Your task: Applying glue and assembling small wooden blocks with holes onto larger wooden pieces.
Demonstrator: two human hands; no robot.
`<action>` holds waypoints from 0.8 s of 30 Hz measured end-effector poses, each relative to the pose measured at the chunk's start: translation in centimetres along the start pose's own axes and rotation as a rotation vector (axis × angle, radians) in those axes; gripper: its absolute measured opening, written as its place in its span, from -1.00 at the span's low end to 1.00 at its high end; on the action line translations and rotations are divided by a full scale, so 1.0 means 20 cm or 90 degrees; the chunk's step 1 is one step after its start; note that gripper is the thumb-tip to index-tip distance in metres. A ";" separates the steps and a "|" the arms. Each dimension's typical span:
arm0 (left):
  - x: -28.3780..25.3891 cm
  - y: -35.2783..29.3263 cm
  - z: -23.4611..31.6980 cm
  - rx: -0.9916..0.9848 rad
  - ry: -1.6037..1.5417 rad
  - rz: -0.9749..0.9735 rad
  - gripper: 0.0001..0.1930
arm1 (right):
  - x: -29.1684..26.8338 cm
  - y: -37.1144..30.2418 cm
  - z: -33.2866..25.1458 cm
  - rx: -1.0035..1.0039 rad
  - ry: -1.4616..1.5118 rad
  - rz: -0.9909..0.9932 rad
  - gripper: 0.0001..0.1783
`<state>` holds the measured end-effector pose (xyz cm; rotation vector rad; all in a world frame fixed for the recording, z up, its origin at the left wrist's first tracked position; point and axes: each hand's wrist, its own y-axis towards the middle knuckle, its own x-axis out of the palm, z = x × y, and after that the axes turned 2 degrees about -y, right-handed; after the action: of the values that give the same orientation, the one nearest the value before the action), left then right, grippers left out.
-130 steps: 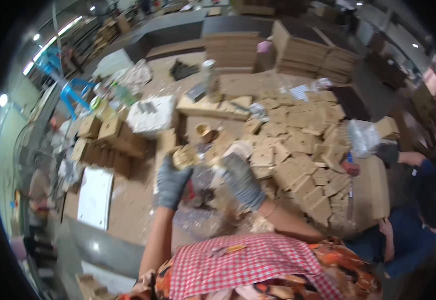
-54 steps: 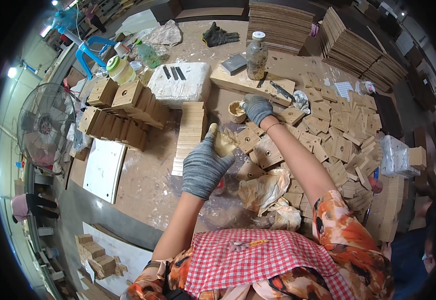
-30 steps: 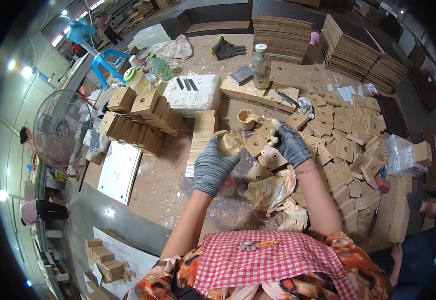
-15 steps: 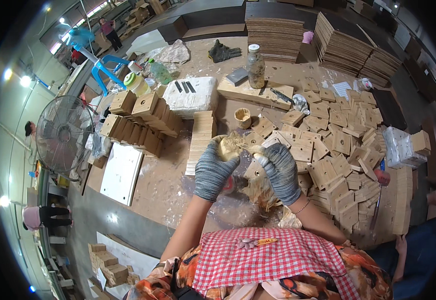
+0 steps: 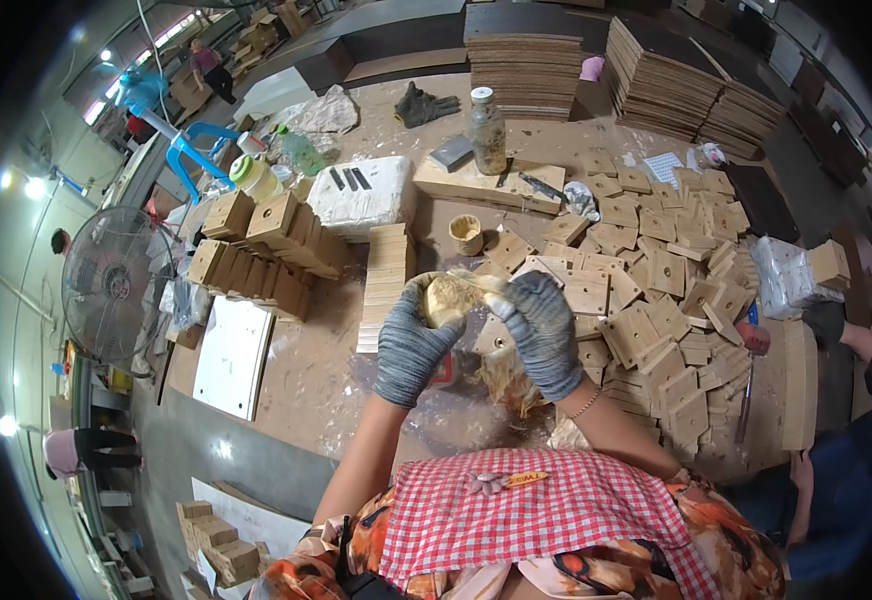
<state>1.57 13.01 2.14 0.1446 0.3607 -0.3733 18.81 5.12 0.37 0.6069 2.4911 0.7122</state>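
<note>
My left hand (image 5: 411,345), in a grey knit glove, is closed around a pale yellow lump (image 5: 448,300) with a rough surface, held above the table. My right hand (image 5: 539,335), gloved alike, pinches at the lump's right side; whatever sits between its fingertips is too small to make out. Just beyond the lump stands a small tan cup (image 5: 465,235) with paste-like material on its rim. Below my right hand lies a crumpled yellowish sheet (image 5: 509,378), partly hidden. Small wooden blocks with holes (image 5: 586,291) lie close to my right hand.
A heap of holed wooden blocks (image 5: 666,270) covers the table's right side. Stacked blocks (image 5: 271,225), a white wrapped package (image 5: 361,195) and a glass jar (image 5: 487,135) stand farther off. A fan (image 5: 116,285) is at left. A co-worker's dark-gloved hand (image 5: 824,325) is at right.
The whole view has shifted slightly, so the table appears farther left. My right fingers have turned against the lump. At the right edge, a co-worker's gloved hand has come to the wrapped bundle and block.
</note>
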 end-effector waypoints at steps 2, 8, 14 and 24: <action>0.00 0.01 0.00 0.001 -0.035 0.004 -0.42 | 0.01 0.00 -0.01 -0.015 -0.065 -0.017 -0.76; -0.04 0.03 -0.05 0.028 0.018 0.008 -0.42 | -0.04 -0.05 0.00 0.078 0.080 -0.030 -0.73; -0.01 0.08 -0.10 0.029 -0.047 -0.019 -0.40 | 0.01 -0.03 0.01 -0.025 0.027 -0.023 -0.76; -0.01 0.10 -0.09 0.017 -0.108 -0.013 -0.41 | 0.01 -0.03 0.04 0.050 0.086 -0.011 -0.76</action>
<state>1.59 15.18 0.74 0.1344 0.1901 -0.4074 18.93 5.03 -0.74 0.5821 2.6566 0.6710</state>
